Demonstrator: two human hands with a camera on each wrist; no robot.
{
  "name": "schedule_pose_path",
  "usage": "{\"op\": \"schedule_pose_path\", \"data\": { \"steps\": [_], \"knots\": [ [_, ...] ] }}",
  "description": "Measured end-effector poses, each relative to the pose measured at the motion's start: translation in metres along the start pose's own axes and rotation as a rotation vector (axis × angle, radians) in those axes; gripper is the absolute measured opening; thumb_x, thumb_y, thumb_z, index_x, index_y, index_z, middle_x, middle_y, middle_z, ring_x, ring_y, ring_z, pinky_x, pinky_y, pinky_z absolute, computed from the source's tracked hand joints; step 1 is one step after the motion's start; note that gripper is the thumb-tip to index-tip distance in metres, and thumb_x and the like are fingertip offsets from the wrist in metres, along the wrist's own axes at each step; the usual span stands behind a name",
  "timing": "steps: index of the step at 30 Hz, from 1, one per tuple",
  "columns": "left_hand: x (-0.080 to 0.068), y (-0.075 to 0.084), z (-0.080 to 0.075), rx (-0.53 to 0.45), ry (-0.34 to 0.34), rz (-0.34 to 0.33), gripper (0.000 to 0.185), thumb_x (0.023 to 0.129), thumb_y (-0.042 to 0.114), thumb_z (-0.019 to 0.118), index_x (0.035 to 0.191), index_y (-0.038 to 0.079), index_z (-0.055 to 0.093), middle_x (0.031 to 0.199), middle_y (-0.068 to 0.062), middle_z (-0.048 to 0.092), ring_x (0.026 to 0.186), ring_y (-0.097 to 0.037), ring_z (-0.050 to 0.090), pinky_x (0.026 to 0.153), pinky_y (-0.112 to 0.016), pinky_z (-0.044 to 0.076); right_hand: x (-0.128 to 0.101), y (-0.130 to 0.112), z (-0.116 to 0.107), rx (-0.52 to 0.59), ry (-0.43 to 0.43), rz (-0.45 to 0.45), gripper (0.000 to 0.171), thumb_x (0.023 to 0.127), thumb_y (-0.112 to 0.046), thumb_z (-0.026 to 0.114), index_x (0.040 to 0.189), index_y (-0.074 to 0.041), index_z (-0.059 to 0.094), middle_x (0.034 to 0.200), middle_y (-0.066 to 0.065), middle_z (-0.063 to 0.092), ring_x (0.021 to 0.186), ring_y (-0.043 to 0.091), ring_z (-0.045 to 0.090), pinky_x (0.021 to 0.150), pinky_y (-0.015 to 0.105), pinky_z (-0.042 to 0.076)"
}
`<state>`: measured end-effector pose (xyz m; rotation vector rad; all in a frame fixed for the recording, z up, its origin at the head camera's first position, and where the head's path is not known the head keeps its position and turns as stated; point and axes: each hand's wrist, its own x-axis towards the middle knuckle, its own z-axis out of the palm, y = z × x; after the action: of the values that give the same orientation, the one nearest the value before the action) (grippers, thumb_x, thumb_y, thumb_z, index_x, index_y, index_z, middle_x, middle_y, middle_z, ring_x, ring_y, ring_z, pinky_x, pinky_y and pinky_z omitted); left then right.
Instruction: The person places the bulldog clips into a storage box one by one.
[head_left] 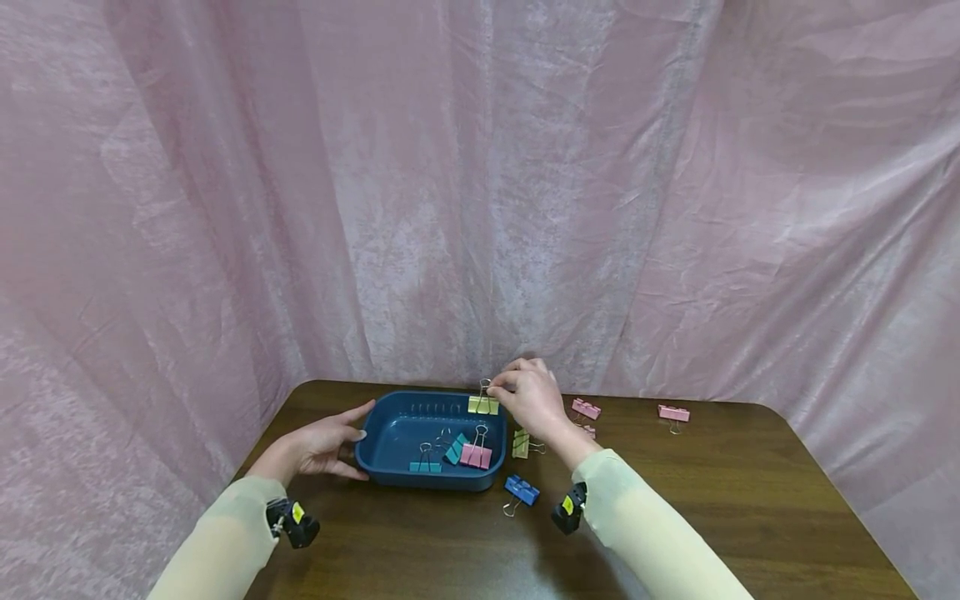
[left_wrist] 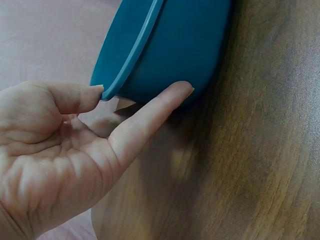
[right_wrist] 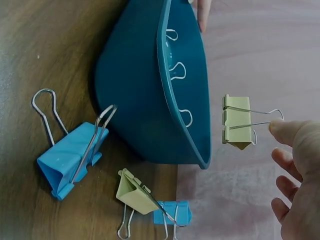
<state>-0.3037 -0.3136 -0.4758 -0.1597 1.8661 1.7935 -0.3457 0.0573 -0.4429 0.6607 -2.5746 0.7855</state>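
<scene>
The dark blue tray stands on the table with several binder clips inside, among them a pink clip and a teal clip. My left hand holds the tray's left end, thumb on the rim and a long finger against the outer wall. My right hand pinches a yellow binder clip by a wire handle between thumb and finger. That clip hangs over the tray's back right corner in the head view. Wire handles show above the rim in the right wrist view.
Right of the tray lie another yellow clip and a blue clip. Pink clips rest behind the right forearm, and one more pink clip lies farther right. A pink curtain hangs behind the wooden table.
</scene>
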Motion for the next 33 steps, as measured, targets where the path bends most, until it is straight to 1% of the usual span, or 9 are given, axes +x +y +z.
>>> {"op": "schedule_pose_path", "data": {
  "steps": [5, 11, 16, 20, 24, 27, 30, 33],
  "knots": [
    [0.001, 0.001, 0.001, 0.001, 0.005, 0.000, 0.066, 0.110, 0.004, 0.034, 0.166, 0.025, 0.008, 0.156, -0.040, 0.020, 0.131, -0.059, 0.045, 0.086, -0.066, 0.054, 0.001, -0.004, 0.003, -0.011, 0.008, -0.019, 0.010, 0.092, -0.030, 0.078, 0.094, -0.022, 0.084, 0.101, -0.002, 0.069, 0.107, 0.026, 0.055, 0.089, 0.049, 0.044],
    [0.002, 0.000, 0.001, 0.004, 0.003, -0.004, 0.066, 0.110, 0.004, 0.034, 0.166, 0.025, 0.008, 0.157, -0.040, 0.020, 0.133, -0.059, 0.043, 0.086, -0.066, 0.054, 0.002, -0.007, 0.007, -0.034, 0.001, -0.021, 0.009, 0.091, -0.031, 0.078, 0.095, -0.024, 0.084, 0.101, -0.003, 0.069, 0.106, 0.025, 0.055, 0.087, 0.047, 0.044],
    [0.002, 0.002, 0.002, 0.009, 0.003, -0.003, 0.066, 0.110, 0.004, 0.035, 0.166, 0.025, 0.008, 0.157, -0.039, 0.018, 0.133, -0.061, 0.041, 0.086, -0.066, 0.054, 0.003, -0.009, 0.011, -0.038, -0.015, 0.004, 0.009, 0.092, -0.030, 0.078, 0.095, -0.025, 0.084, 0.099, -0.004, 0.068, 0.106, 0.025, 0.054, 0.088, 0.047, 0.044],
    [0.002, 0.003, 0.003, 0.012, -0.004, -0.001, 0.065, 0.110, 0.005, 0.034, 0.166, 0.025, 0.007, 0.158, -0.039, 0.016, 0.134, -0.061, 0.039, 0.085, -0.065, 0.054, 0.003, -0.010, 0.013, -0.032, -0.052, 0.042, 0.010, 0.093, -0.032, 0.076, 0.097, -0.026, 0.084, 0.101, -0.005, 0.067, 0.108, 0.026, 0.052, 0.093, 0.048, 0.042],
    [0.003, 0.002, 0.002, 0.012, -0.022, 0.004, 0.065, 0.111, 0.005, 0.033, 0.166, 0.024, 0.006, 0.158, -0.039, 0.014, 0.135, -0.060, 0.039, 0.086, -0.065, 0.054, 0.002, -0.009, 0.014, -0.001, -0.076, 0.074, 0.019, 0.093, -0.035, 0.076, 0.108, -0.024, 0.083, 0.106, -0.002, 0.067, 0.109, 0.027, 0.051, 0.095, 0.048, 0.042],
    [0.003, 0.002, 0.002, 0.009, -0.020, 0.005, 0.066, 0.110, 0.004, 0.034, 0.166, 0.024, 0.006, 0.158, -0.039, 0.015, 0.133, -0.059, 0.042, 0.086, -0.065, 0.054, 0.001, -0.008, 0.012, 0.030, -0.076, 0.092, 0.028, 0.093, -0.037, 0.077, 0.118, -0.024, 0.080, 0.110, 0.000, 0.066, 0.111, 0.026, 0.051, 0.095, 0.048, 0.042],
    [0.003, 0.002, 0.002, -0.001, -0.005, 0.002, 0.065, 0.110, 0.004, 0.035, 0.166, 0.025, 0.009, 0.158, -0.038, 0.019, 0.131, -0.058, 0.046, 0.085, -0.066, 0.054, 0.001, -0.005, 0.009, 0.038, -0.058, 0.092, 0.031, 0.093, -0.038, 0.077, 0.120, -0.024, 0.079, 0.112, 0.000, 0.067, 0.113, 0.027, 0.051, 0.097, 0.049, 0.042],
    [0.003, 0.002, 0.001, 0.010, -0.022, 0.004, 0.066, 0.110, 0.005, 0.035, 0.166, 0.024, 0.007, 0.157, -0.040, 0.017, 0.131, -0.058, 0.046, 0.086, -0.065, 0.054, 0.001, -0.002, 0.006, 0.034, -0.039, 0.086, 0.031, 0.092, -0.038, 0.077, 0.120, -0.024, 0.079, 0.113, 0.000, 0.068, 0.114, 0.027, 0.052, 0.096, 0.049, 0.042]
  ]
}}
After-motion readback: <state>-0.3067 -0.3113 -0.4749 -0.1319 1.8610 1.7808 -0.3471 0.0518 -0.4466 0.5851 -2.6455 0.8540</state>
